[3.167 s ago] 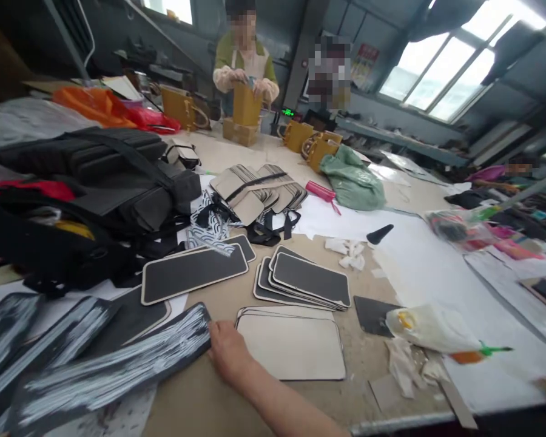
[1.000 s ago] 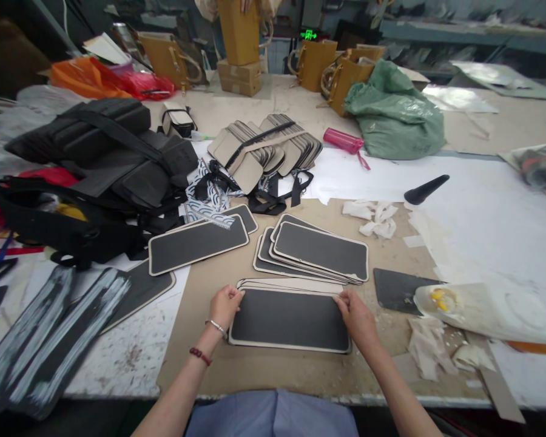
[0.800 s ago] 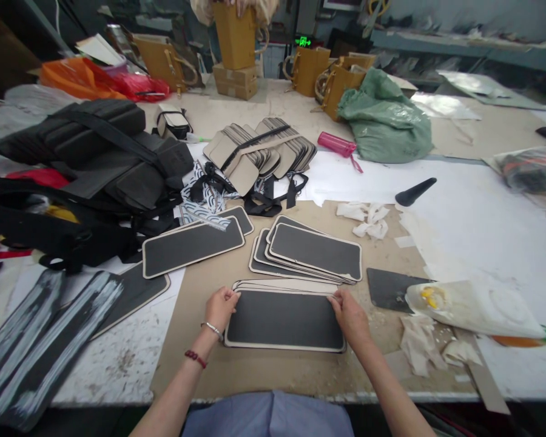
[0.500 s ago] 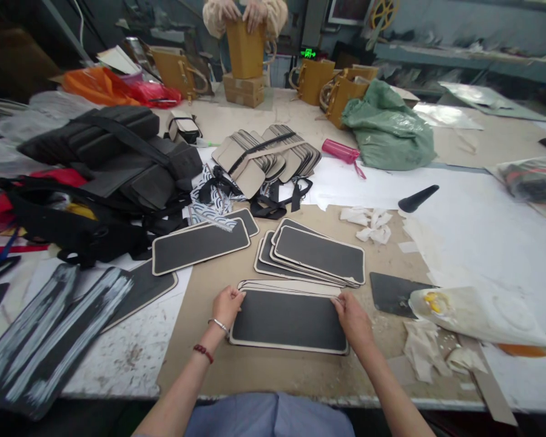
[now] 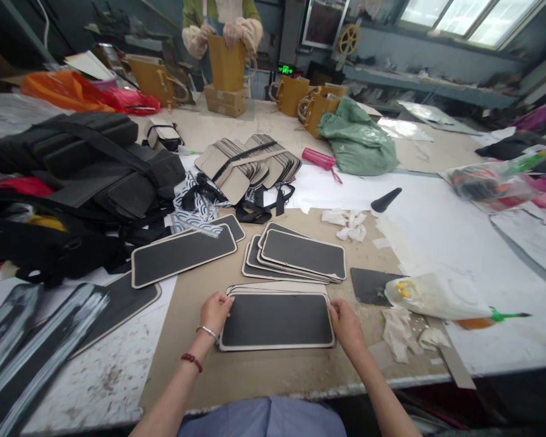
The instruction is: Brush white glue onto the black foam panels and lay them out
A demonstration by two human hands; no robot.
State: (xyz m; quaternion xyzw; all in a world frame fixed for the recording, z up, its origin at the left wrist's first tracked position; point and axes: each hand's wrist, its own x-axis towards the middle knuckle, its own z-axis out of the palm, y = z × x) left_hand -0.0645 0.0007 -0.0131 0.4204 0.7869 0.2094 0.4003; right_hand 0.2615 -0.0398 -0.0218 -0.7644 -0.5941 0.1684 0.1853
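Observation:
A black rectangular panel (image 5: 276,321) with rounded corners and a beige border lies flat before me, on top of similar panels whose pale edges show behind it. My left hand (image 5: 216,314) pinches its left end near the upper corner. At the opposite end, my right hand (image 5: 346,321) grips the edge between thumb and fingers. Just beyond is a fanned pile of like panels (image 5: 303,252). Another bordered panel (image 5: 184,255) lies to the left, overlapping others.
Black strips smeared with white (image 5: 50,340) lie at front left, with black bags (image 5: 86,152) behind. To the right are a dark plate (image 5: 368,285), a plastic bag (image 5: 441,294) and a brush (image 5: 505,314). Across the table a person holds a tan bag (image 5: 227,64).
My view has swung right, so the scene sits further left. Both hands keep hold of the panel's ends, and the panel now lies straighter in view.

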